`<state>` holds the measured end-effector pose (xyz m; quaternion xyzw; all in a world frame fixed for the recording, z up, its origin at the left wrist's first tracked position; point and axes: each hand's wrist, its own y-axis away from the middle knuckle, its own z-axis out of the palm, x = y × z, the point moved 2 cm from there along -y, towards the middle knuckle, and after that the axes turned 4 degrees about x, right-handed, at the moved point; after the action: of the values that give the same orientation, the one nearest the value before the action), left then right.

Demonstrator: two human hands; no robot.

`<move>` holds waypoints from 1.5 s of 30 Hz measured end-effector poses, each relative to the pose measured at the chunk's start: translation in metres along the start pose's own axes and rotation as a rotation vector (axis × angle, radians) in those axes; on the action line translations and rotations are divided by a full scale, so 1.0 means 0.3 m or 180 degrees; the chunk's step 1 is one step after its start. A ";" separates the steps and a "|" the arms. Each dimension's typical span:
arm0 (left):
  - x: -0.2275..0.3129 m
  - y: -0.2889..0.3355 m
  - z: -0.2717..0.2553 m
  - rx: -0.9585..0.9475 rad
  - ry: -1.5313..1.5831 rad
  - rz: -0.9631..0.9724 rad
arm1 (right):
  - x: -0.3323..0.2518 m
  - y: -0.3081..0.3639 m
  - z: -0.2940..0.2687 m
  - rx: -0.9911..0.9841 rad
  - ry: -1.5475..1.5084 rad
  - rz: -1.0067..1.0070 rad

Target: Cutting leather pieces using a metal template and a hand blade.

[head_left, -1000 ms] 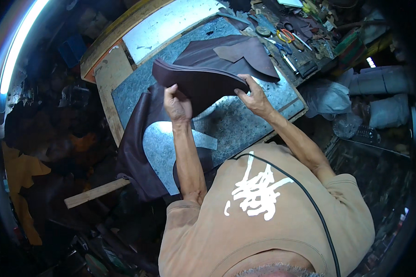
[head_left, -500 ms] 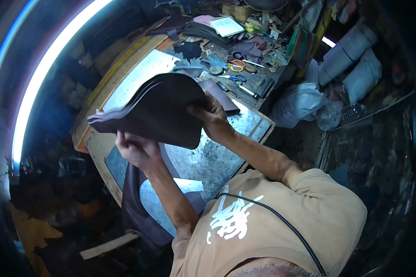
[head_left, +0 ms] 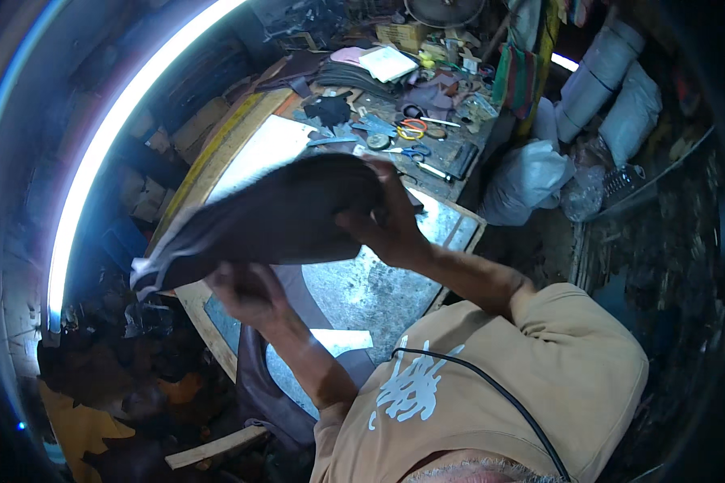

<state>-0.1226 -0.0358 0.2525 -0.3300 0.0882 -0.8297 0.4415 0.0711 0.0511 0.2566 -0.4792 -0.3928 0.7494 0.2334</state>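
Observation:
A stack of dark brown leather pieces [head_left: 274,213] is held up above the workbench, its sheets fanned apart and blurred at the left end. My right hand [head_left: 391,221] grips the stack's right end, thumb on the near face and fingers behind the edge. At the lower left edge of the stack is my left hand [head_left: 250,294], smeared by motion, so its finger closure is unclear. Below, a larger brown leather sheet [head_left: 270,386] drapes over the bench's near left edge. A pale metal-like work surface [head_left: 362,290] shows under the stack.
Farther back on the bench lie orange-handled scissors [head_left: 412,129], blue-handled scissors [head_left: 415,151], a marker [head_left: 435,171], leather scraps [head_left: 328,110] and a white pad [head_left: 387,63]. White sacks [head_left: 528,181] stand right of the bench. A wooden strip [head_left: 215,447] juts out at lower left.
The leather stack has tilted, its left end dropping lower and swinging left, with its sheets fanning. Both hands have shifted slightly, and the whole view has turned a little.

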 end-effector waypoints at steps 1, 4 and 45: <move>-0.035 0.026 0.052 -0.0093 0.0093 0.0025 | 0.010 0.036 -0.014 0.0123 -0.0439 0.0516; -0.095 0.055 0.021 -0.0364 -0.0568 -0.0189 | 0.060 0.083 -0.048 0.0181 -0.0882 0.1077; -0.656 0.303 -0.534 -0.2024 -0.6632 -0.3520 | 0.388 0.674 -0.528 -0.2424 -0.0859 0.6128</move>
<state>-0.0844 0.0426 -0.0027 -0.9233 -0.2611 -0.1857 -0.2117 0.1692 0.0756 -0.0067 -0.5439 -0.0779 0.4926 -0.6749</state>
